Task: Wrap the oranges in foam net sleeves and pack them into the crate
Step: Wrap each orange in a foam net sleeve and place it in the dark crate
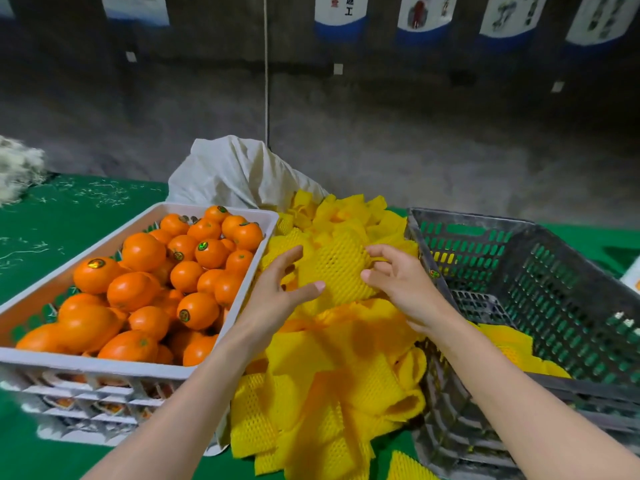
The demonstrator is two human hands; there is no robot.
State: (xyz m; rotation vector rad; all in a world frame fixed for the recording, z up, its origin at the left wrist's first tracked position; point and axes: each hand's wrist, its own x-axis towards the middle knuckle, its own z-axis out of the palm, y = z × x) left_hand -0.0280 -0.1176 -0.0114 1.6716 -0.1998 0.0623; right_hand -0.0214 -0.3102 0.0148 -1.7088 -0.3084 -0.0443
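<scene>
Head-camera view: left hand (277,289) cups a bulging yellow foam net sleeve (337,268) in a wide grip while right hand (398,284) pinches its edge with curled fingers.

Two bare forearms enter from the bottom edge: the left forearm (180,393) at lower left, the right forearm (512,393) at lower right. The left hand (277,289) and right hand (401,289) are ungloved, with nails seemingly trimmed short.
</scene>
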